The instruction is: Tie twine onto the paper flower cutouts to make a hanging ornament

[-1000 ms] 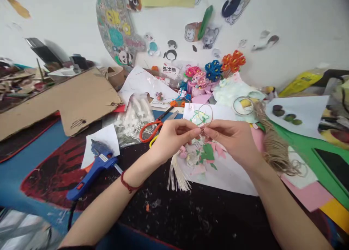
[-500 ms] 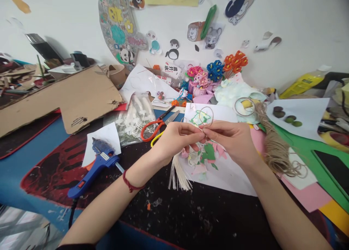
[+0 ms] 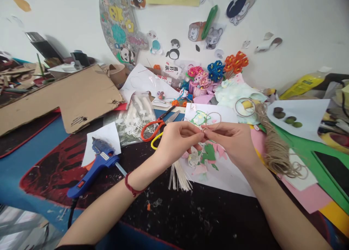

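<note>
My left hand (image 3: 177,141) and right hand (image 3: 235,139) pinch thin cord (image 3: 215,112) between fingertips above white paper (image 3: 229,179); loop leans to right hand's side, toward paper's far edge. Tassel (image 3: 179,177) nearer left hand, strands pointing to table's (image 3: 12,186) near edge.

The single view comes from a camera worn on the person's head, facing forward and tilted down over the tabletop (image 3: 40,144). It looks from above and behind the forearms (image 3: 109,210), close enough for the fingers (image 3: 194,138) to sit mid-frame, with the wall (image 3: 305,20) across the top.
</note>
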The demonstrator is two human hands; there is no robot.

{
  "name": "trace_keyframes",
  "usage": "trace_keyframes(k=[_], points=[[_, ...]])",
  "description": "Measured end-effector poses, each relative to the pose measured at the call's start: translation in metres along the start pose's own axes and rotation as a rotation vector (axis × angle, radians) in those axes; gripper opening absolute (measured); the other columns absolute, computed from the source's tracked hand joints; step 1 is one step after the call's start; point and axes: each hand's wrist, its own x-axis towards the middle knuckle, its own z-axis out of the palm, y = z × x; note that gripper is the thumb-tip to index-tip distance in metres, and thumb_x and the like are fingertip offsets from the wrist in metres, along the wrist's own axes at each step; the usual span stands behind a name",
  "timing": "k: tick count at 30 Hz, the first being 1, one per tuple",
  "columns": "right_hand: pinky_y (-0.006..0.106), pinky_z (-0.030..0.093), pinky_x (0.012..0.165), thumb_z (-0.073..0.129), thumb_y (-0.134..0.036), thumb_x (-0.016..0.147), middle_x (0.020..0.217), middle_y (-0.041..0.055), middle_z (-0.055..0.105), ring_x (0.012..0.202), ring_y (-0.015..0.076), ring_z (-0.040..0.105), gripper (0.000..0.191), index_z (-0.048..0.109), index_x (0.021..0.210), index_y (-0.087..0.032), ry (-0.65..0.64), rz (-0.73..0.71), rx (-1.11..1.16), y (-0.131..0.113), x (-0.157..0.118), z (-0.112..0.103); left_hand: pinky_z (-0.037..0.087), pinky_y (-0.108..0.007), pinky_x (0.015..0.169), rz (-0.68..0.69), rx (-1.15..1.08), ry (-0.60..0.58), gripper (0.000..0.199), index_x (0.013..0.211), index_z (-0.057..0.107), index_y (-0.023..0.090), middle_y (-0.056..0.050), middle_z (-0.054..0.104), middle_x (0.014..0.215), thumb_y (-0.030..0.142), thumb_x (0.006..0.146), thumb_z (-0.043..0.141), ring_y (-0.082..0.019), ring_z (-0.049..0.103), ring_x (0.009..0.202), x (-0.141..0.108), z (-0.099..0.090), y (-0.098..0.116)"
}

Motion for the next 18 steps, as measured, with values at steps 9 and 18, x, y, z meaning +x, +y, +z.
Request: trace_keyframes(k=[9,18], points=[[0.030,0.062,0.072,0.082,-0.030,0.071,0.078,0.0034,0.076,0.070,0.0153,0.071,0.011,0.079,0.078,-0.022,-0.062,0.131,0.156,0.0006,0.0025,0.0002,0.047,-0.020,0.051,0.302,0.365,0.237,0.009,0.078,0.068,0.015,-0.001,0.071,0.070,0.024,0.081,0.068,-0.009,0.062,0.055,-0.0005,0.0053,-0.0058],[0.036,0.061,0.076,0.086,-0.034,0.065,0.084,0.0065,0.078,0.077,0.0194,0.072,0.023,0.080,0.084,-0.022,-0.083,0.164,0.119,-0.0004,0.0007,0.0017,0.041,-0.024,0.058,0.472,0.673,0.260,0.008,0.082,0.072,0.020,0.002,0.071,0.071,0.018,0.083,0.065,-0.009,0.054,0.056,-0.0025,0.0037,-0.0079]])
